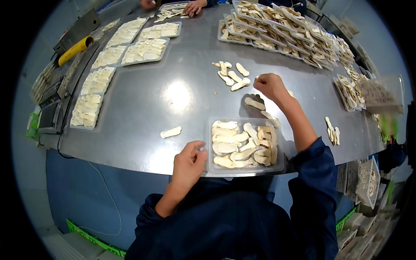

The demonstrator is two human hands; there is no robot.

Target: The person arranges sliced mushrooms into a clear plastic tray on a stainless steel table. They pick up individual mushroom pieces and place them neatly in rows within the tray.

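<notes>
A clear plastic tray [210,165] of mushroom slices lies at the near edge of the steel table [136,97]. My left hand [191,159] is beside the tray's left side, fingers curled, with nothing visible in it. My right hand [268,85] is above the table beyond the tray, fingers bent together; a small pale bit shows at its fingertips, and whether it holds a slice cannot be told. Loose mushroom slices [240,84] lie left of that hand, and another slice [254,103] lies below it. A single slice [171,132] rests left of the tray.
Filled trays [143,52] line the table's left side. Stacked trays of mushroom slices [273,29] stand at the back right. A few slices [332,131] lie at the right, near a clear plastic bin [383,94]. A co-worker's hand [195,6] is over a tray at the far edge.
</notes>
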